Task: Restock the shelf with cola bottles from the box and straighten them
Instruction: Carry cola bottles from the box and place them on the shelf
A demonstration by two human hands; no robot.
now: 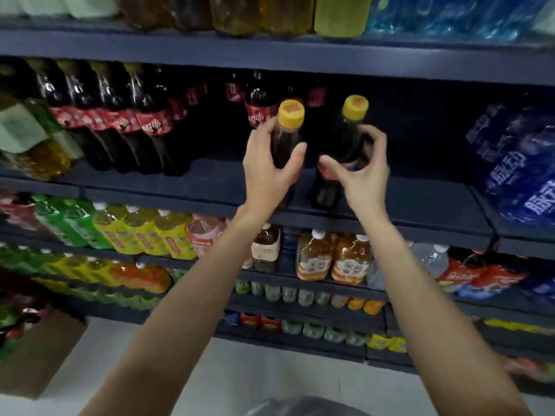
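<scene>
Standing at the front edge of the dark shelf (pixel 420 211), two yellow-capped cola bottles (pixel 288 136) show red labels whose writing is too blurred to read. The left hand (pixel 270 166) is wrapped around one bottle; the right hand (pixel 360 169), fingers curled and spread, hovers at the other bottle (pixel 345 139), contact unclear.

One head-worn wide-angle view faces the drinks shelf (pixel 375 205) closely, angled slightly downward.

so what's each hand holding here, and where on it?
Left hand grips the left yellow-capped cola bottle around its upper body, below the cap. Right hand curls open around the right bottle; contact unclear.
</scene>
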